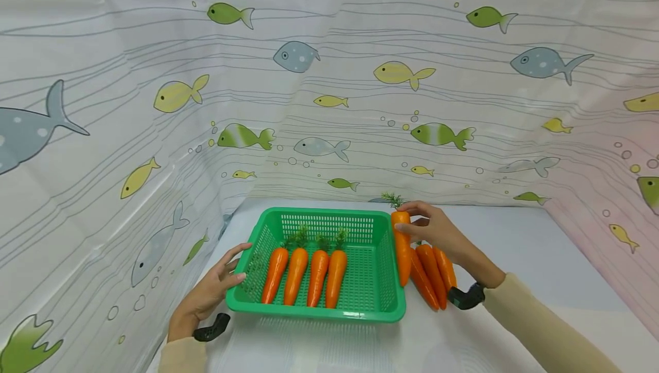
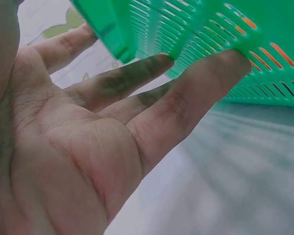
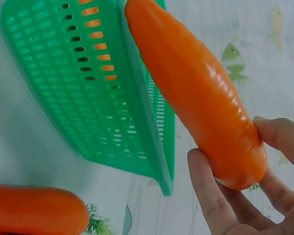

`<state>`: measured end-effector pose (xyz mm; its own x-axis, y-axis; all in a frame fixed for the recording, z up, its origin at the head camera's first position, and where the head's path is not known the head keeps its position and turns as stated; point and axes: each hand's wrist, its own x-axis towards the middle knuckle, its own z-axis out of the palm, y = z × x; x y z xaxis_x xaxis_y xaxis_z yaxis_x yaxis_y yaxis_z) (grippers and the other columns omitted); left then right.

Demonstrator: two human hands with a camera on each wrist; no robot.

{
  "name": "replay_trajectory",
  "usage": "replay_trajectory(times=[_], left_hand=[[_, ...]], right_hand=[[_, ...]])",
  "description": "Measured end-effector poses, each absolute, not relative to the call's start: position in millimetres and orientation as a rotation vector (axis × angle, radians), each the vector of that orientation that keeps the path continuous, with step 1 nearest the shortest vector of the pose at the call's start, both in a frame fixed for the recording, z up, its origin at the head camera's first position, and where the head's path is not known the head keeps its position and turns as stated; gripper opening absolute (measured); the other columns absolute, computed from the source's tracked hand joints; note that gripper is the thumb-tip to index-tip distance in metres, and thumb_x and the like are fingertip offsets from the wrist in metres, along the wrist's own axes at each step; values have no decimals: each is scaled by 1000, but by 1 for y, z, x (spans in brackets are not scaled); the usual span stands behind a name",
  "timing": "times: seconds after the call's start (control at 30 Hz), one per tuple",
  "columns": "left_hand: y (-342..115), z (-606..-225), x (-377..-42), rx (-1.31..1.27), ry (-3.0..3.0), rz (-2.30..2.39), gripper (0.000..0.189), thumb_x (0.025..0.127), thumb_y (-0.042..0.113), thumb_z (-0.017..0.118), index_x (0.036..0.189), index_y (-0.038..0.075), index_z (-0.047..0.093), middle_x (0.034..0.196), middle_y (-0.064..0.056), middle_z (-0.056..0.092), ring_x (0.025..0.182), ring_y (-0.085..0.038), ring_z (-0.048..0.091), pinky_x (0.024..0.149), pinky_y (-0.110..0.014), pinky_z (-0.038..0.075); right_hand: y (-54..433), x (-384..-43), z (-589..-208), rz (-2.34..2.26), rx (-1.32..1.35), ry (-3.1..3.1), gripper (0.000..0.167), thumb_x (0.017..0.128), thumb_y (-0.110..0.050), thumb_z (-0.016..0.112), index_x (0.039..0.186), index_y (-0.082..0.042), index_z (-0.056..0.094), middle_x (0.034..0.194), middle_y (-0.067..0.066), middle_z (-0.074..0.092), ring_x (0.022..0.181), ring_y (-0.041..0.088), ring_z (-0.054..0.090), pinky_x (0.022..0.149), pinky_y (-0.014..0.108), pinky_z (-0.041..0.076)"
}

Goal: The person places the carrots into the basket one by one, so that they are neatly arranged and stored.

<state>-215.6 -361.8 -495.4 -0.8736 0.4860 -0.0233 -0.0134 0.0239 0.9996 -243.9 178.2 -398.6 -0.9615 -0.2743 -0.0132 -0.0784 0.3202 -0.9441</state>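
A green plastic basket (image 1: 365, 270) holds several orange carrots (image 1: 296, 276) with leafy green tops, lined up side by side in its left half. My right hand (image 1: 432, 233) pinches another carrot (image 1: 401, 247) near its leafy end, over the basket's right rim, tip pointing down toward me. In the right wrist view, thumb and fingers grip the thick end of this carrot (image 3: 201, 93). At the basket's left side, my left hand (image 1: 213, 287) touches the wall with its fingers extended; the left wrist view shows fingertips (image 2: 235, 61) against the slotted side.
Three more carrots (image 1: 432, 276) lie on the white table (image 1: 504, 247) just right of the basket, below my right hand. A fish-patterned sheet (image 1: 360, 92) rises behind the table and along both sides.
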Motion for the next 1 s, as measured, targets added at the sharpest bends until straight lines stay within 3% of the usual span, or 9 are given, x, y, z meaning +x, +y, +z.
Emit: replay_trajectory(times=[0.27,0.47,0.7,1.0], left_hand=[[-362,-496,-216,468,1954,1907,67,107,7,50,164,23,17,159,-29,24,123,-41,58,91,-54,56],[-361,-493,-216,464,1938,1918,68,107,6,50,163,23,17,157,-30,26,122,-41,58,90,-55,56],[-360,-493,-217,465,1950,1915,67,107,5,50,163,22,18,157,-30,27,120,-39,60,90,-54,56],[-362,-495,-215,463,1960,1908,67,107,6,51,163,23,19,158,-29,26,120,-39,59,90,-54,56]], right_hand=[[156,-249,-395,-1680,-356,2395,53,94,-34,78,137,-11,58,129,15,59,100,32,65,76,42,59],[138,-254,-393,-1654,-332,2404,53,93,-31,79,136,-9,59,134,18,54,99,32,63,81,48,60],[119,-262,-393,-1642,-313,2374,49,93,-30,80,134,-12,61,135,18,53,97,29,66,83,47,60],[92,-270,-401,-1594,-222,2324,45,95,-20,76,133,-3,59,124,24,59,89,29,69,79,50,60]])
